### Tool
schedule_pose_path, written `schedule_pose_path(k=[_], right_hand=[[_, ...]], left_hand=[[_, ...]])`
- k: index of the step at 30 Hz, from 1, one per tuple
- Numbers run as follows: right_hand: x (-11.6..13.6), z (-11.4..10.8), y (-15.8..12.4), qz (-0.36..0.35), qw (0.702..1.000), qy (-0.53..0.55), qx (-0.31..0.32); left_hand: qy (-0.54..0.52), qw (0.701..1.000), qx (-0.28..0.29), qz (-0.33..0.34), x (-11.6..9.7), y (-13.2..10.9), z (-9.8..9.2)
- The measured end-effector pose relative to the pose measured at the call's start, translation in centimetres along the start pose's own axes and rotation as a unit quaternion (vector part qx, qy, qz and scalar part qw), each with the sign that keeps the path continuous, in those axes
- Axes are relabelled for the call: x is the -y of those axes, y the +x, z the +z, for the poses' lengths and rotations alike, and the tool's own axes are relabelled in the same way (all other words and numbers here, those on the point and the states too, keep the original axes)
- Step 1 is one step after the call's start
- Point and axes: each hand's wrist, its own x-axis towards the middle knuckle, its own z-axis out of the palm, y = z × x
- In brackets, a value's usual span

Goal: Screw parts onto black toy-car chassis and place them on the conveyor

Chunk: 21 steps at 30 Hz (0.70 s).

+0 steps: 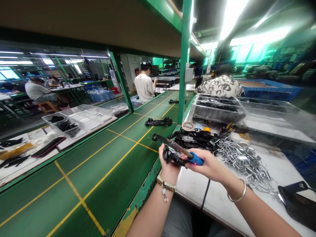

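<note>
My left hand (170, 166) is closed around a black toy car chassis (170, 155) with wheels, held above the near edge of the green conveyor belt (118, 158). In my right hand (209, 164) is a soldering iron (196, 159) with a blue handle and a stained metal barrel, which lies across the top of the chassis. Its tip is hard to make out against the black plastic. Just beyond my hands, a pile of black plastic parts (190, 138) lies on the white table. Many bent silver metal pins (243, 161) are heaped beside it.
Another black chassis (158, 122) rests on the belt, with one more (174, 101) farther along. A green post (185, 65) rises at the belt's right edge. Clear plastic bins (217, 113) stand at the right, near a tape roll (188, 126). Co-workers sit or stand beyond.
</note>
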Motion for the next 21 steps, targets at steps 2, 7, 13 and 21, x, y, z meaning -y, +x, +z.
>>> schedule_pose_path(k=[2, 7, 13, 21], right_hand=[[-0.1, 0.1, 0.0, -0.002, 1.000, 0.002, -0.002], [-1.1, 0.3, -0.2, 0.009, 1.000, 0.012, -0.014], [-2.1, 0.5, -0.6, 0.026, 0.997, 0.022, -0.067], [-2.2, 0.8, -1.2, 0.100, 0.976, 0.050, -0.189]], left_hand=[[0.000, 1.000, -0.006, 0.001, 0.0, 0.1, 0.1], [0.006, 1.000, -0.026, 0.002, 0.2, 0.1, 0.1], [0.007, 0.999, -0.048, 0.012, 0.6, 1.1, 0.1], [0.068, 0.996, -0.056, -0.005, 1.9, 0.9, -0.2]])
